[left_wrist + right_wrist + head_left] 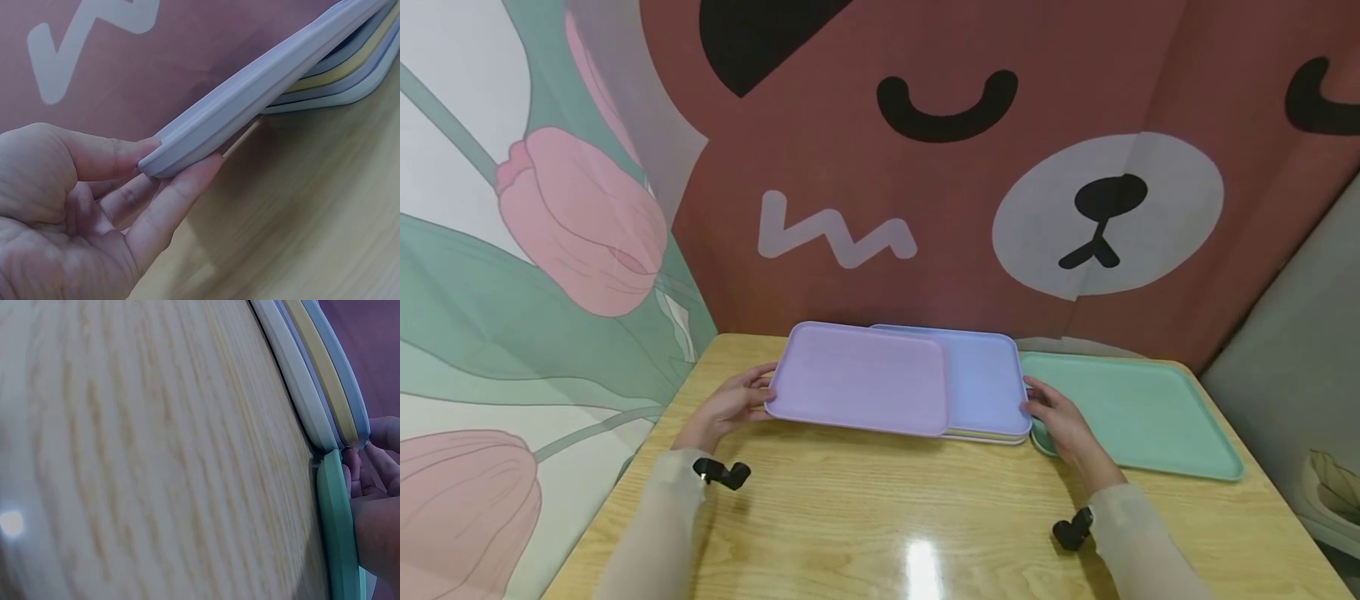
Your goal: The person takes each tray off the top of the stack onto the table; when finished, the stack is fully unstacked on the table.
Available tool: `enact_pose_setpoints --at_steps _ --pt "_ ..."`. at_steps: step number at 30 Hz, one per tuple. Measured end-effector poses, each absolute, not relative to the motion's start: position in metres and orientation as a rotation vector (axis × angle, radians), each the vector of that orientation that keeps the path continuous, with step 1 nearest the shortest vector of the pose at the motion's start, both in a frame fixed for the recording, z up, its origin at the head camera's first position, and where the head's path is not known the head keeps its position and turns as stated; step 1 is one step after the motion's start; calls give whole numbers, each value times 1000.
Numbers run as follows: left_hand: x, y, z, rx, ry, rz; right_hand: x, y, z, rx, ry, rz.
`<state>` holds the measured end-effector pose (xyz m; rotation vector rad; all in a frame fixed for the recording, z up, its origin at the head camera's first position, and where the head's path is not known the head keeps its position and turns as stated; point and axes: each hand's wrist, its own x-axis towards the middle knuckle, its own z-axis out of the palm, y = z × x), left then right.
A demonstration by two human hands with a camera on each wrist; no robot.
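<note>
My left hand (728, 410) pinches the left edge of a purple tray (857, 379), thumb on top and fingers underneath, as the left wrist view shows. That end of the purple tray is tilted up off the table, and its right part lies over a blue tray (981, 379). The blue tray tops a stack; below it are a yellow tray (331, 375), a lavender one and a white one (300, 381). At the stack's right end, my right hand (1063, 421) grips the blue tray's edge, its thumb at the rim and its fingers beside the stack.
A green tray (1142, 417) lies on the right of the wooden table (850, 517), its left end against the stack and under my right hand. Behind the table hangs a cloth (820, 167) with a bear picture; a tulip-patterned cloth (467, 333) is on the left.
</note>
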<state>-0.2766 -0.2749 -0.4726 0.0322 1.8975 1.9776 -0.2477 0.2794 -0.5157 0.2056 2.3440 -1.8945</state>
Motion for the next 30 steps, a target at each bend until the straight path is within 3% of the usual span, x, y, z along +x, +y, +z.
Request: enact_pose_setpoints --at_steps 30 --pt "-268 -362 -461 32 1863 2000 -248 280 -516 224 2319 -1914"
